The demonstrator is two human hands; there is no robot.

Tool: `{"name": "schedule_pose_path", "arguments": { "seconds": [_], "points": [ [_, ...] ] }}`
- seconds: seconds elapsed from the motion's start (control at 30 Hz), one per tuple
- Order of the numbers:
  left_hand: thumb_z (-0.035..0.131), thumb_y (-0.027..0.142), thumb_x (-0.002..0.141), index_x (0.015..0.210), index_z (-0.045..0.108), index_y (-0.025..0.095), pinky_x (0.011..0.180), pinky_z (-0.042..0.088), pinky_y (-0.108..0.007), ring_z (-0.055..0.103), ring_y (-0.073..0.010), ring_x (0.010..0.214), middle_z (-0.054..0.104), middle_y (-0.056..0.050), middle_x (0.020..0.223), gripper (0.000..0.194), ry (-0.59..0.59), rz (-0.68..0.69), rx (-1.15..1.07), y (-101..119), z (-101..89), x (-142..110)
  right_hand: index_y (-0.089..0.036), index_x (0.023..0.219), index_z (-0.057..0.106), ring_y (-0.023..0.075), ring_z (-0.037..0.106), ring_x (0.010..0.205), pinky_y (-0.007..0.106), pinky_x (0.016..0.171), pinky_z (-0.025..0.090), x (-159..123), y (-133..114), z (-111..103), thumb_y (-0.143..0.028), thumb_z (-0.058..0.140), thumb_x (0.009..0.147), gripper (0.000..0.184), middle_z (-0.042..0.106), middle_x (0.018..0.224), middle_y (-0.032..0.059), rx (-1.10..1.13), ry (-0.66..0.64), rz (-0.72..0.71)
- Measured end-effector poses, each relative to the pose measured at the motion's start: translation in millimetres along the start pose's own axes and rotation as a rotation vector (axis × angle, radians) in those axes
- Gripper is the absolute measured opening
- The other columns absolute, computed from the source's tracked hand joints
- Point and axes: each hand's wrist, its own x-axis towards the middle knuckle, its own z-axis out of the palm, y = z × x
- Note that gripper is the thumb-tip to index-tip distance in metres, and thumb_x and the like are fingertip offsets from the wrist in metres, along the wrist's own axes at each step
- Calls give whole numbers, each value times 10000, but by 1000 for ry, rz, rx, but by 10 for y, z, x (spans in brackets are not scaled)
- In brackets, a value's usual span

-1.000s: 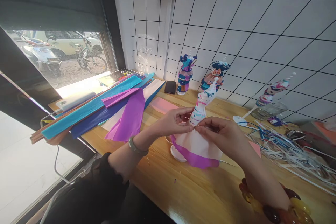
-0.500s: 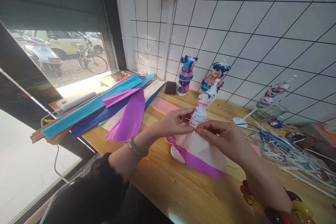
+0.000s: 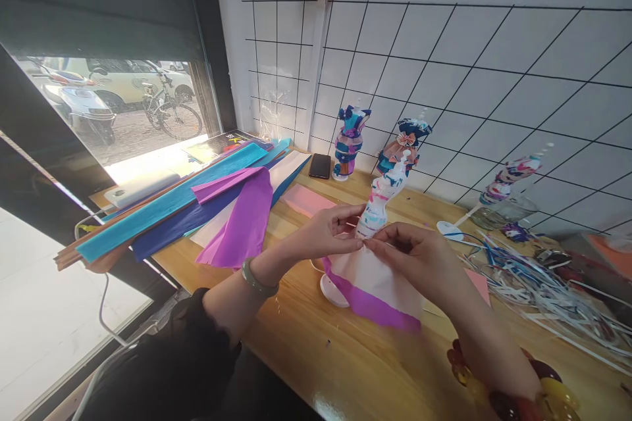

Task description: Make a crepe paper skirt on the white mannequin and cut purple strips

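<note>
A small white mannequin [image 3: 379,200] with pink and blue patches leans slightly right on its round white base [image 3: 334,292]. Around its waist hangs a crepe paper skirt [image 3: 382,284], pale pinkish white with a purple lower edge. My left hand [image 3: 328,235] pinches the skirt's top edge on the left side, its fingers passing behind the figure. From the right, my right hand [image 3: 417,248] pinches the same edge, thumb and forefinger close to the left thumb tip. Both hands are closed; the fold between the fingertips is mostly hidden.
Crepe paper strips [image 3: 172,204] in blue, purple and brown lie left, beside a phone [image 3: 320,166]. Dressed mannequins [image 3: 348,141] stand along the grid wall. Another mannequin [image 3: 508,181] tilts at right, near a glass bowl [image 3: 516,210] and a heap of tangled thin strips [image 3: 543,296].
Both hands stay at the waist with hardly any movement. The right fingertips have shifted very slightly left, and the view has moved a touch.
</note>
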Motion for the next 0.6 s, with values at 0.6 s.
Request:
{"name": "schedule_pose_path", "arguments": {
  "seconds": [0.6],
  "points": [
    [653, 350, 751, 1171, 591, 153, 808, 439, -291, 564, -201, 945, 631, -90, 1016, 468, 37, -7, 103, 9, -2, 23, -184, 707, 639, 118, 491, 565, 234, 491, 363, 49, 78, 55, -434, 585, 774, 265, 607, 642, 7, -27, 70, -19]
  ]
}}
